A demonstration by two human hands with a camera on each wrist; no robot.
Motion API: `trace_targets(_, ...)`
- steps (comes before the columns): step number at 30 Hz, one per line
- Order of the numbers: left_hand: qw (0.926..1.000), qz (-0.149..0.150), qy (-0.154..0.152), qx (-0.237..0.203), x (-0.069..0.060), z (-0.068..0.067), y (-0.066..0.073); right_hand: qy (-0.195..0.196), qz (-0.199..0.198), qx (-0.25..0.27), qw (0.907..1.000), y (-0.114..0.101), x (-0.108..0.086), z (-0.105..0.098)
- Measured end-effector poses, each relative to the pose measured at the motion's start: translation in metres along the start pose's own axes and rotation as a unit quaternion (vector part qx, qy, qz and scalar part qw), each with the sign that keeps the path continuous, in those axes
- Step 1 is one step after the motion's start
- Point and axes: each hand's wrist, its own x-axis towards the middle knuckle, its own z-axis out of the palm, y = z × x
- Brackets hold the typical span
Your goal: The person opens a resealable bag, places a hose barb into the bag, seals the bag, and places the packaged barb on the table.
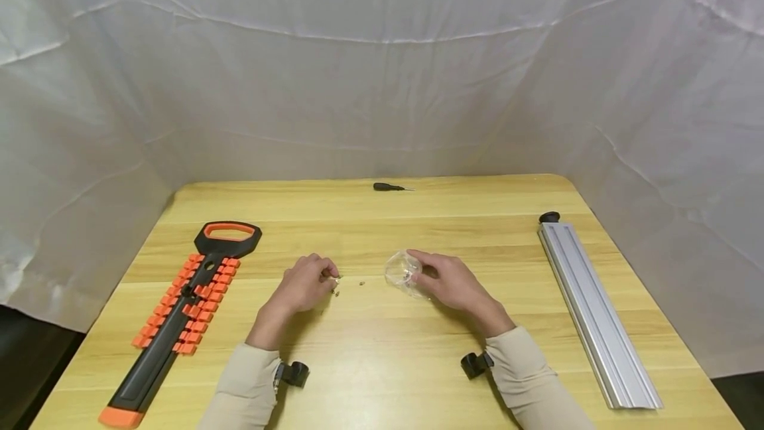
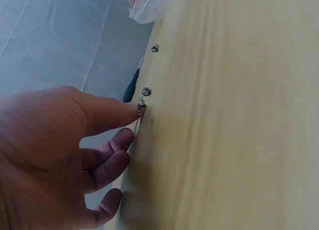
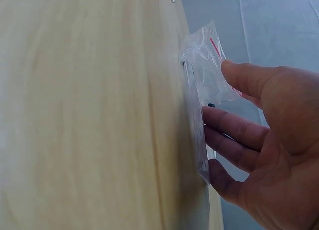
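Observation:
My left hand is low over the table, thumb and index fingertips close together at a small cluster of metal screw-like pieces. In the left wrist view the thumb tip meets one metal piece; the index finger is hidden behind the thumb, so a pinch cannot be confirmed. Another piece lies just beyond, and a lone one sits between the hands. With thumb and fingers, my right hand holds a clear plastic zip bag with a red stripe. Something small shows inside the bag.
A black and orange socket rack with orange clips lies at the left. At the right is a long silver aluminium profile with a black knob. A black screwdriver rests near the back edge. White curtains surround the wooden table.

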Motion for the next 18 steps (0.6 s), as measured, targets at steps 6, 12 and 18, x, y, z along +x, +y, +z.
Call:
trace_targets(6, 1.0000, 0.000, 0.002, 0.003, -0.0009, -0.0002, 0.0014, -0.002, 0.002, 0.000, 1.0000, -0.0014, -0.0002, -0.0011)
trace_targets(12, 0.9997, 0.002, 0.006, 0.024, -0.0006, 0.0011, 0.0023, -0.003, 0.006, 0.005, 1.0000, -0.0014, -0.0004, -0.0019)
trace_targets(18, 0.9997, 0.012, 0.002, 0.020, -0.0003, 0.0028, 0.0019, -0.002, 0.009, 0.007, 0.9999, -0.0004, -0.0008, -0.0011)
